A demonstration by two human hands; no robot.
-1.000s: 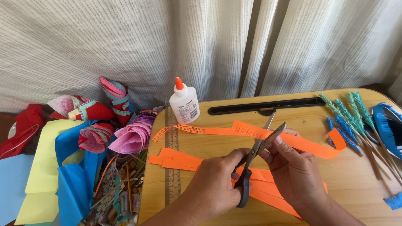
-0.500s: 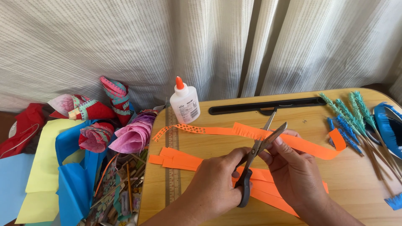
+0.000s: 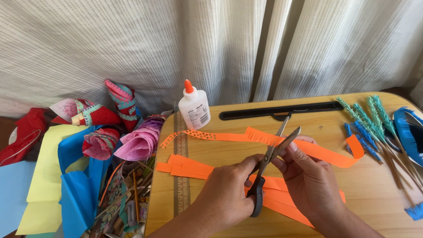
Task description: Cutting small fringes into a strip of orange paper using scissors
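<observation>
Wood surface (image 3: 379, 194) w/ curtain (image 3: 132, 44) behind at 12; paper pile (image 3: 66, 176) off its edge at 9, teal/blue fringed sticks (image 3: 365, 119) at 2. Long orange strip (image 3: 317, 152) runs across mid-surface, more strips (image 3: 189, 166) below it; glue bottle (image 3: 194, 107) at 11 by ruler (image 3: 182, 185). Left hand (image 3: 227, 196) grips scissors (image 3: 271, 156), blades open at strip's fringed edge; right hand (image 3: 310, 178) pinches the strip.

A pale ribbed curtain (image 3: 132, 48) hangs in folds across the whole back, daylight glowing softly through it (a dark gap shows between two panels). Below it sits a light wooden tabletop (image 3: 387, 185) with rounded corners and a black slot (image 3: 282, 110) near its far edge.
</observation>
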